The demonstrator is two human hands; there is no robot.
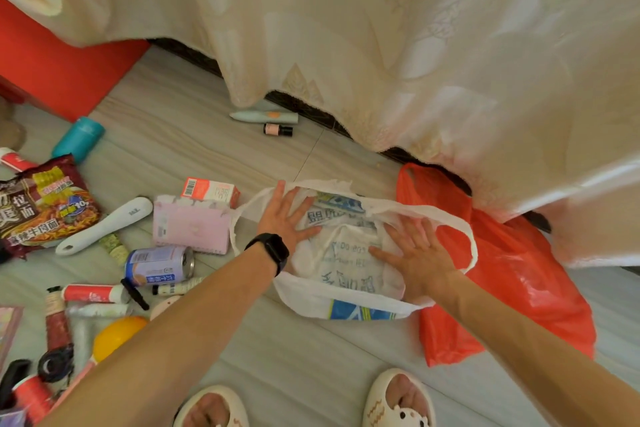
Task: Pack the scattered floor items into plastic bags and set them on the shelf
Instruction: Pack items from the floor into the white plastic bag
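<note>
Scattered goods cover the pale wood-look floor [194,135] at the left: a teal cup [78,139] on its side at the far left, a dark red instant-noodle packet [48,206] nearer, a white handled tool [104,226] just right of it, then a pink box [190,229] with a small orange-and-white carton [211,191] behind it and a blue drink can [159,266] lying on its side in front. Nearer the camera at the left lie a red-and-white tube [93,293] and a yellow ball [117,336]. In the centre, a white plastic bag [349,291] with blue print lies flat on the floor, handles spread. The left hand [287,215], a black watch [272,250] on its wrist, presses palm-down on the bag's left part, its grip released and fingers splayed; the right hand [419,253] lies flat on the bag's right part, likewise clasping nothing. Just right of the white bag, partly under it, lies a crumpled red plastic bag [512,274]. Far behind, a cream curtain [415,45] hangs to the floor, with a pale tube [265,116] and a small dark-capped bottle [278,130] at its hem.
</note>
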